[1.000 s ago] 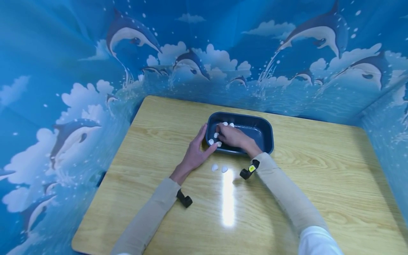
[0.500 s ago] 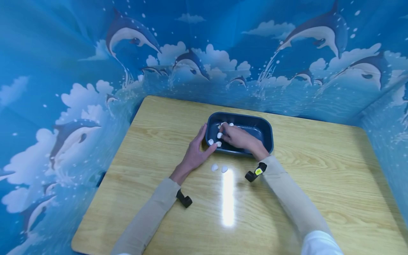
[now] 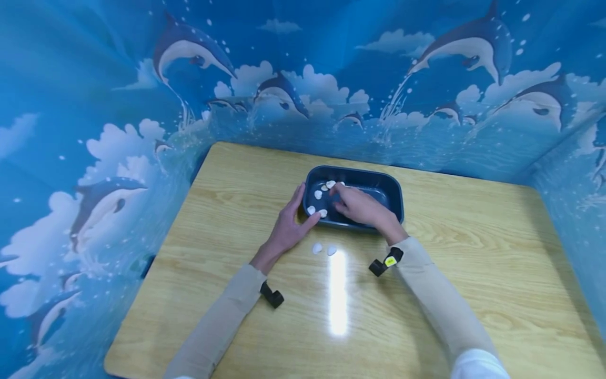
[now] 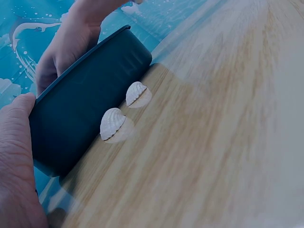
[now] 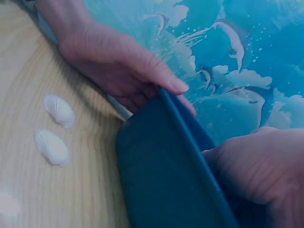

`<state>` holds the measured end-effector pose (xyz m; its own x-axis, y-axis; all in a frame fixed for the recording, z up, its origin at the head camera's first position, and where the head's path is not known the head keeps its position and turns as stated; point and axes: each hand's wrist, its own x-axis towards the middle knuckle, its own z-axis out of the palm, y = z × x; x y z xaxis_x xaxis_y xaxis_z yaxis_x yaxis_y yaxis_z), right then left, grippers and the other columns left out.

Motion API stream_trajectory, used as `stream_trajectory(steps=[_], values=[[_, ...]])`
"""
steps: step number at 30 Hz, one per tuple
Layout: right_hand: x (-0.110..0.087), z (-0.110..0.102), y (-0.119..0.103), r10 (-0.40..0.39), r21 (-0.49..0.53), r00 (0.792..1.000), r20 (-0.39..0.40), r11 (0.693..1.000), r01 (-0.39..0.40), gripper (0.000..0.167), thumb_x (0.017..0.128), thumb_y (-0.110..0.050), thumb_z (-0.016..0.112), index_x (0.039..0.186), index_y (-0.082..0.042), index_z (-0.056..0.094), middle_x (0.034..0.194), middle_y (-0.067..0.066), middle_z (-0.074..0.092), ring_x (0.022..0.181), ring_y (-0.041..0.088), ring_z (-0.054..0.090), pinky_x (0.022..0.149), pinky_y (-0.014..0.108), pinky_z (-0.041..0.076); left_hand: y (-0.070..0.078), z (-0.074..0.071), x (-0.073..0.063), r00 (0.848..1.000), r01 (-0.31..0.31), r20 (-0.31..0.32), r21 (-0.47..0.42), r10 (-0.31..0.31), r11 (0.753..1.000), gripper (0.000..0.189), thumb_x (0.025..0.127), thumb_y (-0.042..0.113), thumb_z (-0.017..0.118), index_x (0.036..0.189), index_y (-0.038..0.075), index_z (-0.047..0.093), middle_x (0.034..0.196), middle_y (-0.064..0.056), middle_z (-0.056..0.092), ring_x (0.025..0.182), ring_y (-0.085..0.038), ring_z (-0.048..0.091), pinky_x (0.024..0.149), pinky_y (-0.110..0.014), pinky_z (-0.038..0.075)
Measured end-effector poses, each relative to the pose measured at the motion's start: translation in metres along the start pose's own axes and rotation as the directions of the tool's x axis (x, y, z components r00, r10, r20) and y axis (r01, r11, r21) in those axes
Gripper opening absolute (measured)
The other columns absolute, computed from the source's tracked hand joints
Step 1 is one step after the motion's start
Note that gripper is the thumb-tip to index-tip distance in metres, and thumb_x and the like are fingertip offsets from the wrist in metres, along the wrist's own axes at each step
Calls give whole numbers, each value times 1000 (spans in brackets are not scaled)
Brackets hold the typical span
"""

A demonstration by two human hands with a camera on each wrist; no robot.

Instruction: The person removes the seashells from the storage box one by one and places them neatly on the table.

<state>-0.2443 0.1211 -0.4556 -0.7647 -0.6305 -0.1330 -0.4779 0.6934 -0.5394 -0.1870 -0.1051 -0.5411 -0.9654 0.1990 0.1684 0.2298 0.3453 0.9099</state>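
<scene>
The tub (image 4: 85, 104) looks like smooth, hard plastic, with a little shine inside. At seven o'clock from it, two shells (image 4: 113, 124) look dull, with bumpy ridges. The table (image 3: 473, 252) looks like smooth wood, with a glossy streak at six o'clock. At twelve o'clock, the sheet (image 3: 312, 31) looks smooth. The sleeves (image 3: 218, 321) look like dull cloth.

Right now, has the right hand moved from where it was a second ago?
Yes: judged against the table in the head view, the right hand has shifted rightward.
</scene>
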Motion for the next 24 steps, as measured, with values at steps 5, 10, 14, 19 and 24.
stream_trajectory(steps=[5, 10, 14, 19, 24], values=[[14, 6, 1, -20, -57, 1000, 3, 998, 21, 39, 106, -11, 59, 144, -1, 56, 125, 14, 71, 93, 22, 69, 86, 41, 59, -2, 0, 1, 1000, -9, -2, -4, 9, 1000, 89, 101, 49, 64, 169, 21, 14, 176, -6, 14, 159, -10, 12, 130, -43, 18], [30, 11, 0, -47, -83, 999, -12, 995, 46, 38, 104, -7, 60, 142, -3, 60, 105, 12, 74, 73, 17, 62, 73, 37, 56, -2, 0, 1, 1000, -6, -7, -2, 6, 1000, 89, 101, 46, 65, 169, 18, 15, 176, -6, 14, 159, -8, 13, 130, -42, 19], [37, 14, 1, -59, -89, 998, -31, 994, 56, 30, 104, -7, 62, 133, -3, 65, 101, 11, 74, 69, 15, 61, 67, 36, 54, -2, 0, 0, 1000, -17, -6, -4, 17, 1000, 90, 101, 49, 64, 169, 15, 15, 176, -6, 15, 158, -8, 13, 129, -43, 20], [40, 15, 2, -25, -109, 1000, -14, 994, 23, 22, 103, -12, 65, 124, -3, 68, 103, 12, 74, 76, 18, 66, 69, 39, 58, -1, 0, 0, 1000, -23, -1, -12, 23, 1000, 92, 100, 55, 62, 169, 15, 15, 176, -6, 15, 158, -7, 13, 129, -41, 19], [41, 14, -1, -16, -126, 1000, -6, 992, 15, 20, 101, -13, 70, 119, -4, 70, 103, 11, 73, 82, 21, 68, 72, 40, 59, -1, -2, 0, 1000, -29, -2, -17, 29, 999, 91, 101, 54, 62, 169, 15, 15, 175, -6, 15, 158, -7, 13, 130, -41, 19]])
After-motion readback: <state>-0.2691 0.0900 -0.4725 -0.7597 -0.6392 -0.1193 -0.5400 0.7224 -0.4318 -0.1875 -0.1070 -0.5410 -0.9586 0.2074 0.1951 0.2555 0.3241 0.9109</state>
